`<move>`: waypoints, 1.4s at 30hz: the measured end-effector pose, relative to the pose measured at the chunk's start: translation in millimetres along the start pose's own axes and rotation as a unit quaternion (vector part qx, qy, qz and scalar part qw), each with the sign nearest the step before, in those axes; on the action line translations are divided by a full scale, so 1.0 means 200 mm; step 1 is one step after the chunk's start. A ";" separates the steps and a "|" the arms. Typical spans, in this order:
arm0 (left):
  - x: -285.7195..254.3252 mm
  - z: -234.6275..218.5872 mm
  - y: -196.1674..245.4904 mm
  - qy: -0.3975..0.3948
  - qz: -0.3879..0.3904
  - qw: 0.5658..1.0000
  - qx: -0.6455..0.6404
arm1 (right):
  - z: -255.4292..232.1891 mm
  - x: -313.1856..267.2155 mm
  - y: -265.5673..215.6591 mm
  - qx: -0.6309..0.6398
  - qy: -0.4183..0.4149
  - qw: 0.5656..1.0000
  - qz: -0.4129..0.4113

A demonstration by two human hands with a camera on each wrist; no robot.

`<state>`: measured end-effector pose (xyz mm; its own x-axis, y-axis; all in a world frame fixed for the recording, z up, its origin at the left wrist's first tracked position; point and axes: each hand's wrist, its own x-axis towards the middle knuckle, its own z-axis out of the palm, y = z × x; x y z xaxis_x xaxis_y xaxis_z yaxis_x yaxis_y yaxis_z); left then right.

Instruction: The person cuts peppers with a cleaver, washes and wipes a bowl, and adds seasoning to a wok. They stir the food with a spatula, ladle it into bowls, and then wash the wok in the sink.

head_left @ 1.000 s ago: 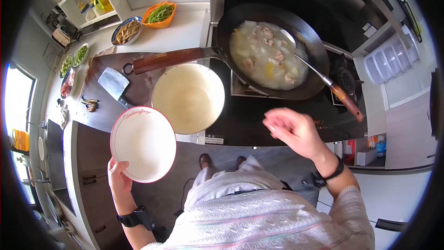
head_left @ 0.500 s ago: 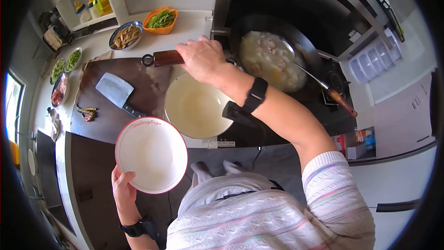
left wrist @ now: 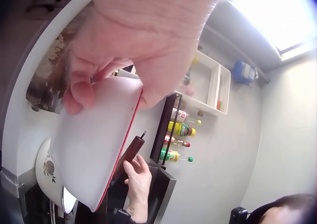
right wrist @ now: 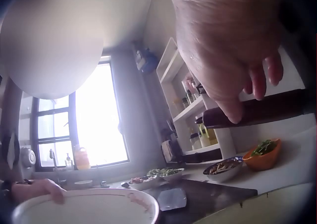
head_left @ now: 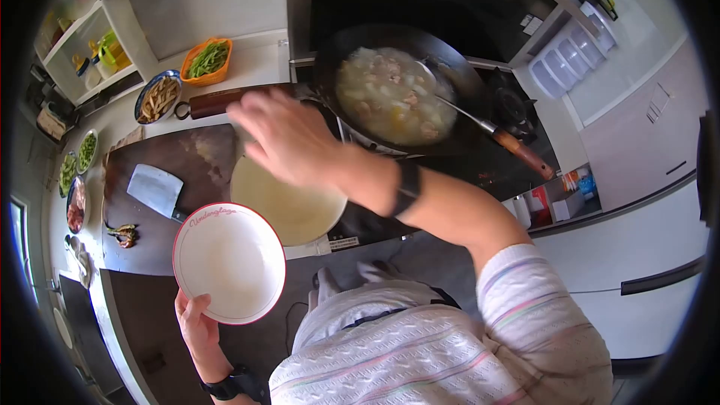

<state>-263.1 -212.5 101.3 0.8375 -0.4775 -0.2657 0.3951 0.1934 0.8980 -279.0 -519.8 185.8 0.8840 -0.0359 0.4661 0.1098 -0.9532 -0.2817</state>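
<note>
My left hand (head_left: 199,326) pinches the rim of an empty white bowl (head_left: 229,262) with a red edge, thumb inside; the left wrist view shows the fingers under the bowl (left wrist: 94,140). Blurred, my right hand (head_left: 289,139) is over the cream pot (head_left: 296,217), fingers stretched beside the wok's wooden handle (head_left: 214,103). In the right wrist view the hand (right wrist: 233,50) hangs at the dark handle (right wrist: 267,111), fingers not wrapped round it; contact is unclear. The wok (head_left: 454,79) holds pale broth with meat chunks and a ladle (head_left: 517,151).
A cleaver (head_left: 156,189) and dried peppers (head_left: 124,235) lie on the dark board (head_left: 202,150) at the left. Behind are an orange basket of green vegetables (head_left: 208,60) and a bowl of sliced food (head_left: 159,99). Smaller dishes line the counter's left side.
My right hand moved from in front of the stove to the wok handle, gripped it, and has since loosened its fingers. My left hand still holds the bowl. The head view has shifted.
</note>
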 end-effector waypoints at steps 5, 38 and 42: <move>0.02 0.11 0.02 -0.005 0.014 1.000 -0.022 | -0.28 -0.88 0.10 0.277 -0.142 0.916 0.253; -0.06 0.93 0.09 0.057 0.088 0.994 -0.028 | -0.92 -1.24 1.13 0.559 0.270 0.674 0.400; 0.13 1.13 0.16 0.006 0.080 0.997 -0.001 | -0.93 -1.26 1.14 0.576 0.276 0.641 0.425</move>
<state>-315.1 -413.0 202.2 0.8945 -0.4297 -0.1231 0.2567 0.2683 0.9285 -561.2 -784.6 159.9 0.5865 -0.7994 -0.1301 0.2390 0.3243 -0.9153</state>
